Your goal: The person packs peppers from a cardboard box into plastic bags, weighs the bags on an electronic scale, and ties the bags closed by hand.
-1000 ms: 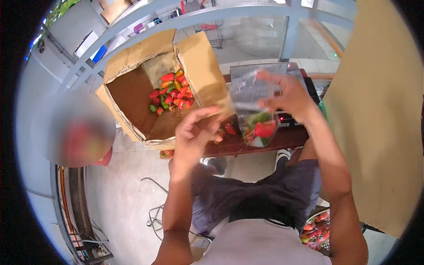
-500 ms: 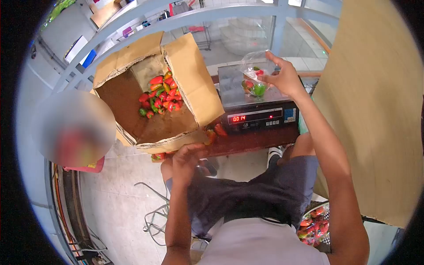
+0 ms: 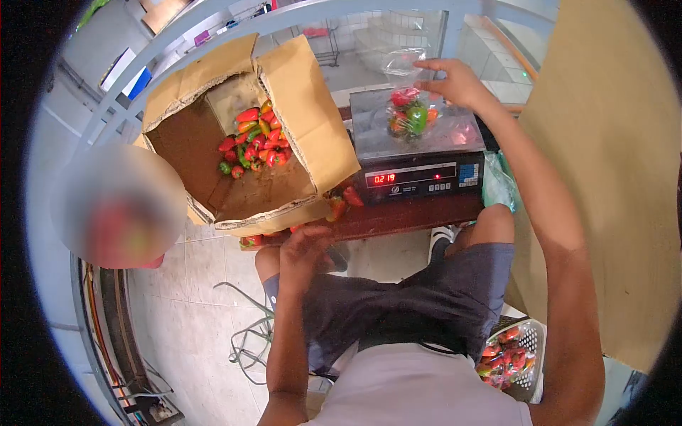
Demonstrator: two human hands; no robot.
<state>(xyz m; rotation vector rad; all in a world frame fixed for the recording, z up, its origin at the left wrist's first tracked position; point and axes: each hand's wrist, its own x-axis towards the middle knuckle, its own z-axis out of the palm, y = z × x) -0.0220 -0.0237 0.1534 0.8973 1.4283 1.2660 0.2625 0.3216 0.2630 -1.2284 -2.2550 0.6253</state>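
Nearest, the person's pale shirt [image 3: 419, 390] and dark shorts [image 3: 383, 305] fill the bottom of the view. By the right hip stands a white perforated basket [image 3: 538, 355] of clear-wrapped peppers, red and green. The left hand [image 3: 304, 250] is above the left thigh, near the front edge of the dark red table [image 3: 405, 219]; its fingers are bent, and I cannot tell whether they meet. Loose red peppers [image 3: 344, 204] lie on the table between a cardboard box [image 3: 312, 117] and a digital scale [image 3: 465, 145]. The box, its flaps open, contains a heap of red, orange and green peppers. The scale's display [image 3: 398, 177] glows red with 0.219, and a pale green plastic bag [image 3: 499, 182] hangs just beside it. A clear bag [image 3: 412, 118] with red and green peppers inside rests on the scale's plate, its loose neck upright. The right hand [image 3: 458, 84] is at that neck, thumb and forefinger apart; whether they touch the film is unclear. Beyond runs a pale blue railing [image 3: 341, 23].
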